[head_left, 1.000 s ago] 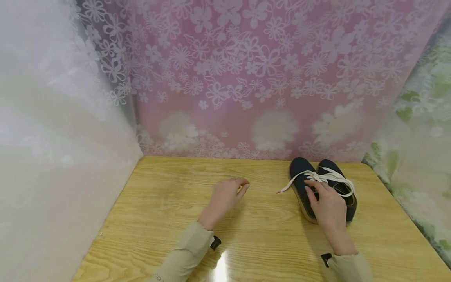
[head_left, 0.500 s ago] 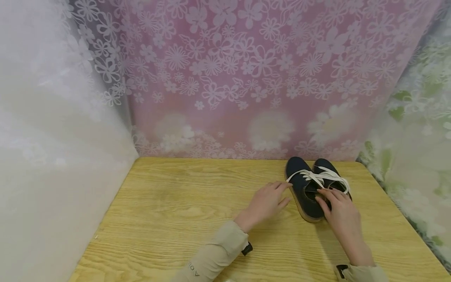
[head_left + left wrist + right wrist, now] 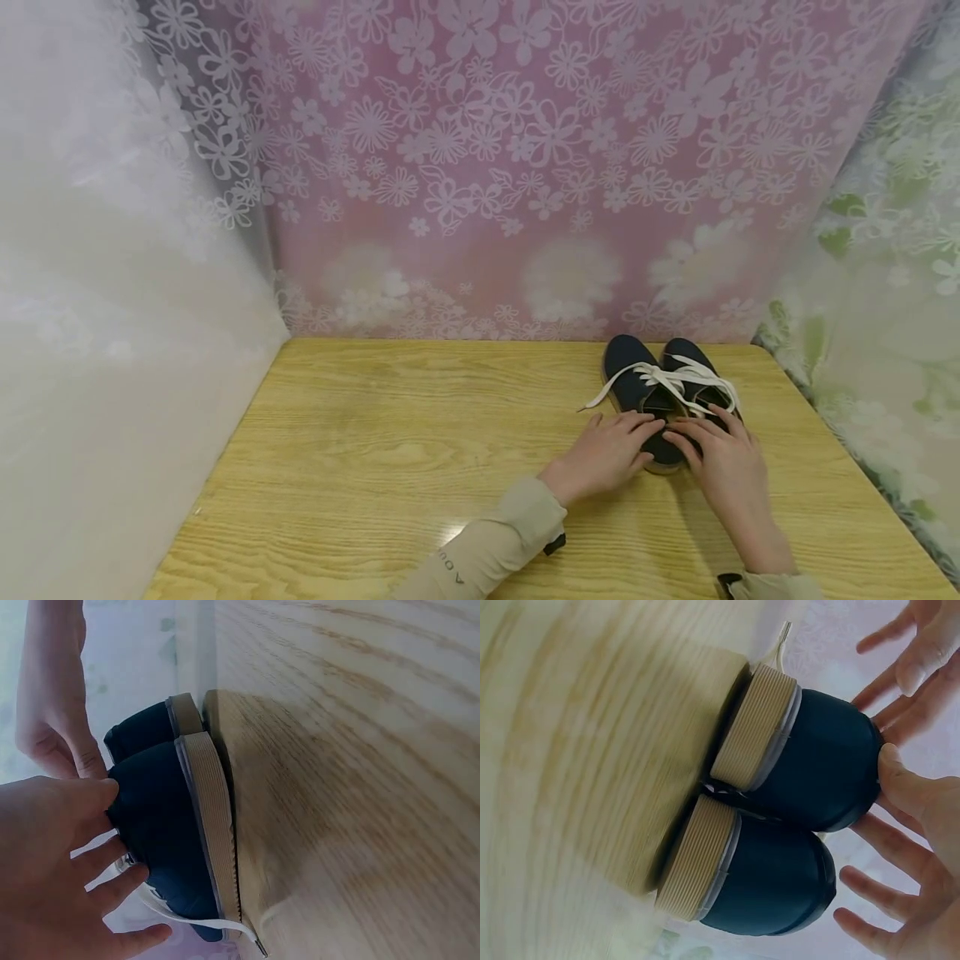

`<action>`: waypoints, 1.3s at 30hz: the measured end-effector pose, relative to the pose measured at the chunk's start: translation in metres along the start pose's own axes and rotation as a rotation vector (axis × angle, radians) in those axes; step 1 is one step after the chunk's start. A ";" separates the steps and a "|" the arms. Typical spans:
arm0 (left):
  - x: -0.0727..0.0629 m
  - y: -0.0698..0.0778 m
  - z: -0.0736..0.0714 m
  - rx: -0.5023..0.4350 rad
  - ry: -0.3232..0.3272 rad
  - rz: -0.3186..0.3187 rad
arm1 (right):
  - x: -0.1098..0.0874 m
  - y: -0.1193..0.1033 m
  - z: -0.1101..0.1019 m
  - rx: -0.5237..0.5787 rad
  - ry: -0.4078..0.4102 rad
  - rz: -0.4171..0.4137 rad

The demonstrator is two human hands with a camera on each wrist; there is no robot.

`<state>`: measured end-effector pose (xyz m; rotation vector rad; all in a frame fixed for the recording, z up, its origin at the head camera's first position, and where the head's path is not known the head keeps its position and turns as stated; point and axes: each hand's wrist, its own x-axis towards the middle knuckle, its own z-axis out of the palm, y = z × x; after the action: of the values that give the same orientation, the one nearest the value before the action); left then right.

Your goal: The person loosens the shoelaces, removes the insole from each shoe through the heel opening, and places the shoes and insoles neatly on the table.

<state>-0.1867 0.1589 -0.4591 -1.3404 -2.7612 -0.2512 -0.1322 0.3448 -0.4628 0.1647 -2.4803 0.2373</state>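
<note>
A pair of dark navy lace-up sneakers with tan ribbed soles stands on the table's right side, heels toward me. My left hand (image 3: 606,454) is at the heel of the left sneaker (image 3: 624,358), its thumb by the collar and its other fingers spread along the side. From the right, my right hand (image 3: 726,462) reaches to the same heel. In the right wrist view its thumb (image 3: 900,776) touches the heel's upper rim while the other fingers stay loosely extended. The right sneaker (image 3: 681,350) is partly covered by that hand. White laces (image 3: 678,379) lie loose over both sneakers.
The wooden table (image 3: 375,450) extends far to the left of the sneakers. A pink flowered curtain (image 3: 480,208) hangs behind it, with pale sheets at the left and right. One lace end (image 3: 592,404) trails off the left sneaker's outer side.
My left hand has moved right, past the trailing lace, to the left sneaker's heel. My right hand has shifted slightly right and down, onto that heel. The sneakers stay standing on the table.
</note>
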 end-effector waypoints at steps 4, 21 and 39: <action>-0.001 -0.001 0.003 0.029 0.049 -0.009 | 0.001 -0.001 0.004 -0.001 0.041 -0.035; -0.010 -0.021 -0.003 0.030 0.067 -0.020 | 0.003 -0.019 0.015 0.042 0.035 -0.085; -0.027 -0.049 -0.012 -0.017 0.124 -0.023 | 0.009 -0.041 0.019 0.058 0.064 -0.121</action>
<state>-0.2089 0.1058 -0.4567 -1.2515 -2.6790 -0.3472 -0.1431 0.3006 -0.4667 0.3258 -2.3916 0.2592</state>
